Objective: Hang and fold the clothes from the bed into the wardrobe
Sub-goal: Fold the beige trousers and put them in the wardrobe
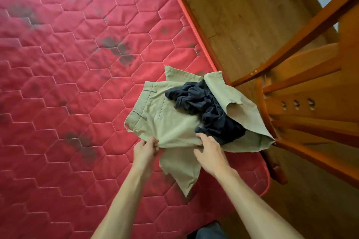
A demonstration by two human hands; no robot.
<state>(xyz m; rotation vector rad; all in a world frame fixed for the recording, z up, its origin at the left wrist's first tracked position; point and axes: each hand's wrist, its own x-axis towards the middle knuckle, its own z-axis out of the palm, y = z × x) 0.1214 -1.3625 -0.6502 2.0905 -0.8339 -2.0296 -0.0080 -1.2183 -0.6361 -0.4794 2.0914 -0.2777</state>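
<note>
Both bare forearms reach forward and down from the lower edge of the view, drawing closer together toward the hands. The left hand has its fingers curled and pinches the near folded edge of the tan trousers, with the thumb on top of the cloth. The right hand sits just beside it on the same edge. Its knuckles are raised and its fingers are bent down into the fabric, gripping it, and the fingertips lie close to the dark blue garment.

The trousers lie on the red quilted mattress of the bed, by its right edge and not far from its near right corner. The waistband with its belt loops points to the left. One flap of tan cloth hangs toward the person, below and between the two hands. Another part of the trousers rises along the far right side and reaches past the mattress edge.

The dark blue garment is crumpled in a heap on top of the trousers, partly cradled by that raised tan part. It is touching the trousers, and neither hand is holding it.

To the right of the bed stands a wooden chair on a wooden floor, close to the mattress edge.
</note>
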